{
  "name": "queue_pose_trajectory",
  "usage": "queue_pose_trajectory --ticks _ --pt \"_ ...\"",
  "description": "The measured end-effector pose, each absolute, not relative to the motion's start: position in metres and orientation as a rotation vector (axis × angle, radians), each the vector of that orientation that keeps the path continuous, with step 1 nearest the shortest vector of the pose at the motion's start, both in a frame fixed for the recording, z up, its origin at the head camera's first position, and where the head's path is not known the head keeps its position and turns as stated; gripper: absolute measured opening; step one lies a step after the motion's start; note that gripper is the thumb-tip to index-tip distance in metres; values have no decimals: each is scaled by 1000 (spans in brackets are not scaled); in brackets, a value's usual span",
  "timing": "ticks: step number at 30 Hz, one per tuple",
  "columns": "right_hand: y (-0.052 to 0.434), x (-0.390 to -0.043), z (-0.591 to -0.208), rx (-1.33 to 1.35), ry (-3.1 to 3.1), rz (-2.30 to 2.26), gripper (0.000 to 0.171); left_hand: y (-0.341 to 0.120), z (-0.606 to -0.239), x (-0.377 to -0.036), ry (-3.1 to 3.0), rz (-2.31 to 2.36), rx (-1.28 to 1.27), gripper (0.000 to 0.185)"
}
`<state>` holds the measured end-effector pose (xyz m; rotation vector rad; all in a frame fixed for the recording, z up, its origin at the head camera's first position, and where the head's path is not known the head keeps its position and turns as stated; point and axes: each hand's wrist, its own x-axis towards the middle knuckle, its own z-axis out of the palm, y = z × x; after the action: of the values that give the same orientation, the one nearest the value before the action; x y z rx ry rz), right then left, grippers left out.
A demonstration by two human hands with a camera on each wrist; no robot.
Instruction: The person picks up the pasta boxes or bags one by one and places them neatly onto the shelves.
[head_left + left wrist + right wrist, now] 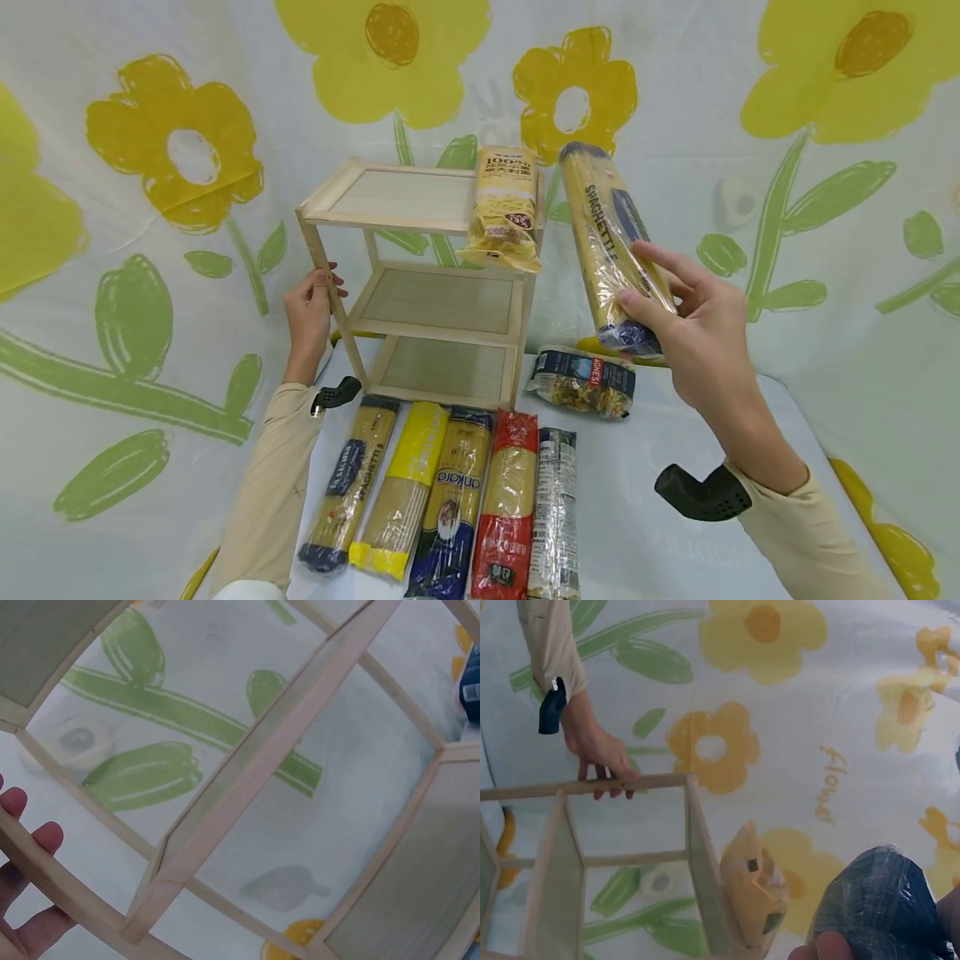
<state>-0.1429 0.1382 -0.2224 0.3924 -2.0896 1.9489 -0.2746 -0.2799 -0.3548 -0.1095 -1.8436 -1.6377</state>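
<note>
My left hand (308, 310) grips the left front post of a three-tier wooden shelf (420, 221), its fingers wrapped round the post in the left wrist view. With my right hand (701, 333) I hold a spaghetti packet (611, 242), thumb on one face and fingers at its side. This packet is raised to the right of the shelf, tilted, its dark blue end (877, 900) close to the right wrist camera. A yellow pasta packet (504, 204) lies on the right end of the top tier, overhanging the front edge.
Before the shelf, a row of long pasta packets (450, 500) lies on the white table (637, 500). An Agnesi pasta bag (583, 382) rests right of the shelf base. Behind hangs a flower-printed cloth (420, 83).
</note>
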Motion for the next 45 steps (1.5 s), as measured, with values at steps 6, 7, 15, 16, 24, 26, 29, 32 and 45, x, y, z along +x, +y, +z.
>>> queue_pose_trajectory --ticks 6,7,15,16,24,26,29,32,45 --pt "128 -155 -210 428 -2075 1969 50 -280 -354 -275 -1834 -1621 -129 36" --pt "125 -157 -208 439 -2064 1981 49 -280 -355 -276 -1832 -1614 -135 36" --pt "108 -170 -192 473 -2028 2060 47 -283 -361 -279 -1819 -1605 -135 32" --pt "105 -172 -190 473 -2026 2071 47 -283 -361 -279 -1821 -1607 -133 32" --pt "85 -186 -177 493 -2063 2057 45 -282 -358 -280 -1823 -1636 -114 29" --pt "80 -189 -175 489 -2069 2067 44 -281 -358 -280 -1825 -1637 -111 30" --pt "71 -193 -172 475 -2087 2064 44 -281 -359 -280 -1825 -1639 -109 31" --pt "61 -196 -170 482 -2105 2047 45 -281 -359 -280 -1821 -1643 -102 32" --pt "21 -218 -154 484 -2214 2036 41 -280 -353 -276 -1819 -1642 -94 33"
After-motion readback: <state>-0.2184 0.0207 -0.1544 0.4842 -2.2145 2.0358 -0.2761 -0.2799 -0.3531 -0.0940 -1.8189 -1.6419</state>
